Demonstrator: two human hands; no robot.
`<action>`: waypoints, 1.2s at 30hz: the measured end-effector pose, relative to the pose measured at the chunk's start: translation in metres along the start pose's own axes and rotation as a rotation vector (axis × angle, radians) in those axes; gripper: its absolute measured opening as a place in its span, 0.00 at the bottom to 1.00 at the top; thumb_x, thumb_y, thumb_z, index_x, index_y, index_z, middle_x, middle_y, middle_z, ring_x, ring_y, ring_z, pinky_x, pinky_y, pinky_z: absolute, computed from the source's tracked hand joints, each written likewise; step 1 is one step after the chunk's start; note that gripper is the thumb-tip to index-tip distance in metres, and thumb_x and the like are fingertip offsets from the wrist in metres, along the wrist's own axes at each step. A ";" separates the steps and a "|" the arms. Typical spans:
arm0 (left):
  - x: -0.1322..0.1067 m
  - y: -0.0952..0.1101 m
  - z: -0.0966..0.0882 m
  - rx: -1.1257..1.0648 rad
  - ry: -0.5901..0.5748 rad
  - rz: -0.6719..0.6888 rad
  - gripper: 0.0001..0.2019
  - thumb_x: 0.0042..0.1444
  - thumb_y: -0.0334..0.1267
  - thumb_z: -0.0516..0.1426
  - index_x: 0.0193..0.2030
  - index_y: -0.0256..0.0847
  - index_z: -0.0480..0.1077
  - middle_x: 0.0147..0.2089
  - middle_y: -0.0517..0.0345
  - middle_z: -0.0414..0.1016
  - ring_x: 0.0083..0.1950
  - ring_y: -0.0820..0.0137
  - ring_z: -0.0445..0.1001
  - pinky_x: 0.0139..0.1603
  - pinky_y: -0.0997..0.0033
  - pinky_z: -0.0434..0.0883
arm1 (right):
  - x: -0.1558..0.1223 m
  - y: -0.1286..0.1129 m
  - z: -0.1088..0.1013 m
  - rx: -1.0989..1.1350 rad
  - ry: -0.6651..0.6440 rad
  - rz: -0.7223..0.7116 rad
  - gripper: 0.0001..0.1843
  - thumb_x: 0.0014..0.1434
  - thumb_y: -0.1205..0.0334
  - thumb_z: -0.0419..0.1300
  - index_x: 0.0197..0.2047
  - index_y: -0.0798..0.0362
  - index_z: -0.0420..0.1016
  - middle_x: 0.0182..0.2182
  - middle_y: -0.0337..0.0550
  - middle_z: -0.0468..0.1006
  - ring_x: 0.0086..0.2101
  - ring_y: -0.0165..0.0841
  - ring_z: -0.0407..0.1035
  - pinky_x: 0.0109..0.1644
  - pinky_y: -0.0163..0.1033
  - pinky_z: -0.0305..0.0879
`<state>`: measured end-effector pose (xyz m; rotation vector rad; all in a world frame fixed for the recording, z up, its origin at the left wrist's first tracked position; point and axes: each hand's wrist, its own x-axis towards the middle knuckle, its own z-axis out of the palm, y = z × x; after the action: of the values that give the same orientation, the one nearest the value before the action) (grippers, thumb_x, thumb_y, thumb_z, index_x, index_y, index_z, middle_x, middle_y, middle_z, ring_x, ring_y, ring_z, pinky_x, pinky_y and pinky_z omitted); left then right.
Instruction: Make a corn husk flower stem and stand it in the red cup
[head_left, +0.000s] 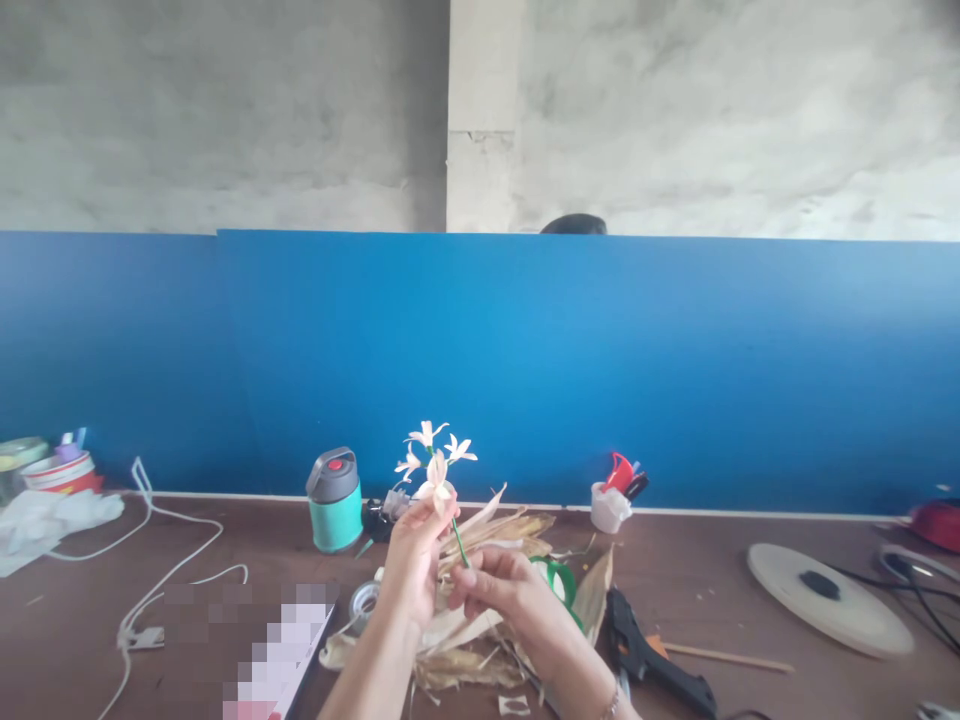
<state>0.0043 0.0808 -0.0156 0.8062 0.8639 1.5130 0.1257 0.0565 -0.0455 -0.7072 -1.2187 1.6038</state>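
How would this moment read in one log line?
left grip: pale flower spray, upper part | right grip: green stem, lower part | nearby: dried husks, glue gun, flask

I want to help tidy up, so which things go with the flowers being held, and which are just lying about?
Probably for the job:
- white flowers on a green stem
- dry husk-like strips
- green roll
- maybe the black glue gun

Probably just lying about:
- turquoise flask
- pen cup
- round lid
- white cable
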 end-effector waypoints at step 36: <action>0.132 0.006 -0.030 1.158 0.241 0.564 0.05 0.52 0.39 0.58 0.31 0.43 0.74 0.34 0.55 0.80 0.41 0.61 0.76 0.45 0.65 0.64 | 0.026 0.031 -0.032 -0.220 0.340 -0.095 0.22 0.40 0.46 0.67 0.30 0.58 0.80 0.23 0.44 0.76 0.27 0.35 0.68 0.32 0.38 0.61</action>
<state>-0.0387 0.2096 -0.0224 1.8357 1.8600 1.5219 0.1332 0.0918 -0.0821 -1.0010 -1.1656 1.2222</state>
